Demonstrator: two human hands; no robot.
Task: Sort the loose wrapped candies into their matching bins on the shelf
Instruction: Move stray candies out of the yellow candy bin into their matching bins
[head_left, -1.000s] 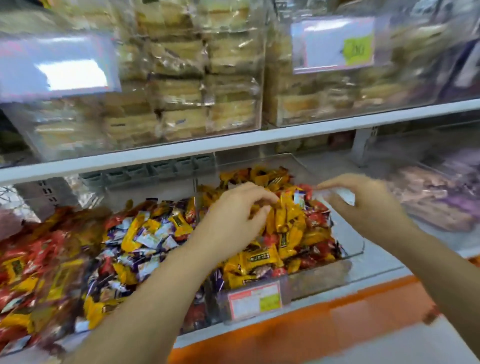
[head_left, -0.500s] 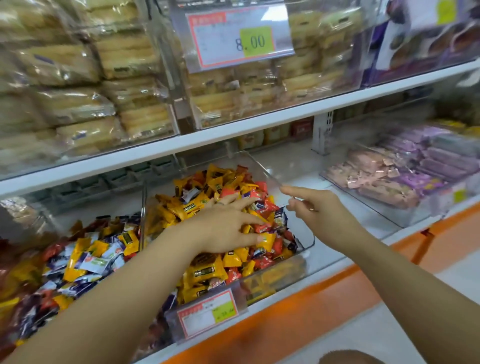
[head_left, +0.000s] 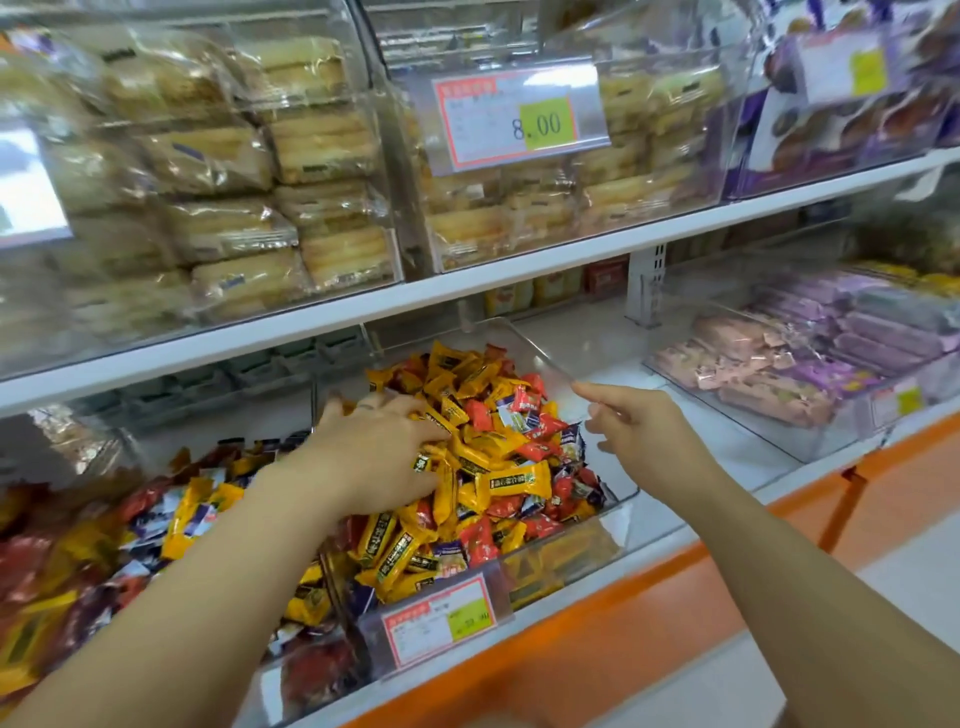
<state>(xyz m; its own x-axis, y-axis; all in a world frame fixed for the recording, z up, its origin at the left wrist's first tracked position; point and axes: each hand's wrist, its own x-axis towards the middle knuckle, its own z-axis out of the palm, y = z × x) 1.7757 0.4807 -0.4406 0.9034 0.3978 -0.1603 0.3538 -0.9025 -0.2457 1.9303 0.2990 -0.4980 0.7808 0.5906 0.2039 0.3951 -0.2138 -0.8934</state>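
Note:
A clear acrylic bin (head_left: 527, 345) on the lower shelf holds a heap of yellow and red wrapped candies (head_left: 498, 467), with a few blue-white ones mixed in. My left hand (head_left: 374, 457) lies palm down on the left side of the heap, fingers stretched to the right and pressing into the yellow wrappers. My right hand (head_left: 639, 436) is at the bin's right wall and pinches its top edge between forefinger and thumb. To the left, a neighbouring bin (head_left: 171, 514) is filled with mixed yellow, red and blue-white candies; my left forearm crosses over it.
A price tag (head_left: 441, 618) clips to the front of the bin above the orange shelf edge (head_left: 649, 603). A bin of pink and purple packs (head_left: 779, 374) stands to the right. The upper shelf holds clear bins of wrapped bread (head_left: 291, 156) and an 8.00 price tag (head_left: 519, 122).
My left hand went from pinching at the heap to lying flat on it with fingers stretched out. My right hand stayed at the bin's right wall. The view swung right.

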